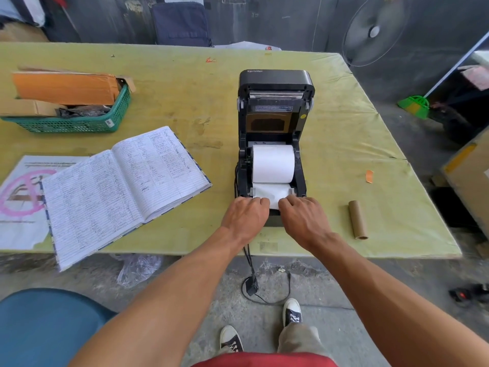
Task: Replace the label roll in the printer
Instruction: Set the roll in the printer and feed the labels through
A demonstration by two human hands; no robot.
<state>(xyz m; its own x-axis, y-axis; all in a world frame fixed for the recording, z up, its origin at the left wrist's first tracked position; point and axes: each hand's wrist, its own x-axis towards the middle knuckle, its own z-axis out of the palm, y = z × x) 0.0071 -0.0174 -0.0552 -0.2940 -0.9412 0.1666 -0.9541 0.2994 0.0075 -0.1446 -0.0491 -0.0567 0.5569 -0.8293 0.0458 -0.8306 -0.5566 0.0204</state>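
- The black printer point(274, 123) is standing on the counter point(185, 102) with its lid swung up and back, close to the near edge and right of the middle.
- A full white label roll point(273, 163) is sitting in the printer's open bay, and its loose end point(270, 193) is running forward over the front of the machine, toward the near edge.
- The left hand point(246, 215) is resting knuckles-up at the printer's front left, fingers point(260, 201) curled down onto the paper's loose end; whether they are pinching it cannot be told.
- The right hand point(304, 218) is lying just beside it at the front right, its fingers point(287, 201) likewise bent over the paper's edge, their grip hidden.
- An empty brown cardboard core point(357, 219) is lying on the counter to the right of the printer, near the near edge and well apart from both hands.
- An open handwritten ledger point(119, 186) is overhanging the near edge on the left, partly covering a printed sheet point(18, 197).
- A green basket point(79, 120) holding cardboard is sitting toward the far left corner.
- A small orange scrap point(369, 176) is lying near the right edge.
- Black cables point(248, 258) are hanging off the near edge below the printer.
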